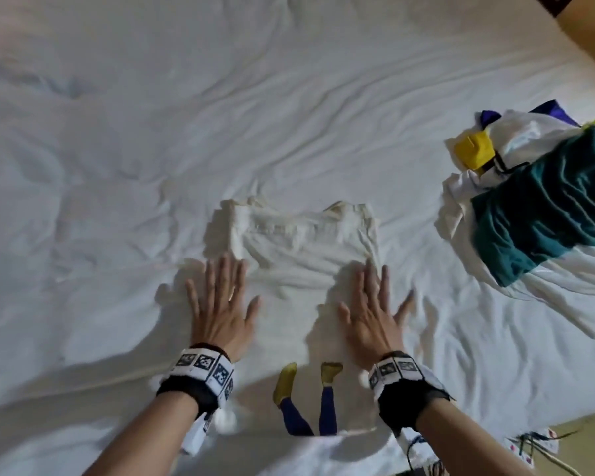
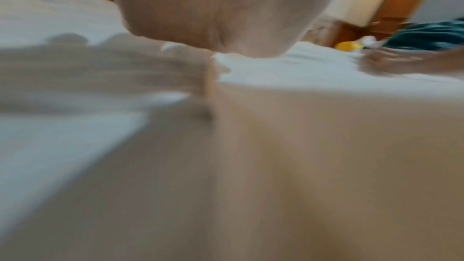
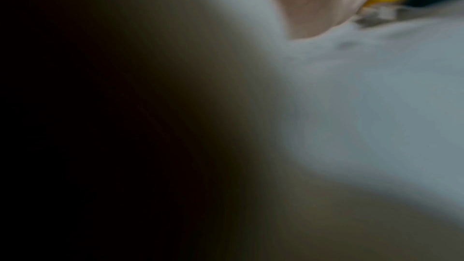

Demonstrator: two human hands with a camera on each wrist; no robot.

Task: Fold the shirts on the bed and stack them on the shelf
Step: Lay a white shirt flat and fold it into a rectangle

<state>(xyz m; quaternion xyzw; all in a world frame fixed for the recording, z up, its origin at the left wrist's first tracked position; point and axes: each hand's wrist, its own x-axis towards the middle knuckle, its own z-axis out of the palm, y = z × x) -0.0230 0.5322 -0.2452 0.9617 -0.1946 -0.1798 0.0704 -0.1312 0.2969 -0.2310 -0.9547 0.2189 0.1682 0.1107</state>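
White shirt (image 1: 306, 249), partly folded, lies near the bed's (image 1: 117, 149) front edge as the left hand (image 1: 220, 310) and right hand (image 1: 371, 314) press it with flat, spread fingers, best smoothing outward evenly before the next fold, unfolded shirts (image 1: 536, 197) heaped toward the right edge.

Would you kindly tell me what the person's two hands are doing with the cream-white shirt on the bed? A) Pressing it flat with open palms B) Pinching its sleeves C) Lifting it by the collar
A: the left hand and right hand lie flat, fingers spread, on the cream-white shirt.
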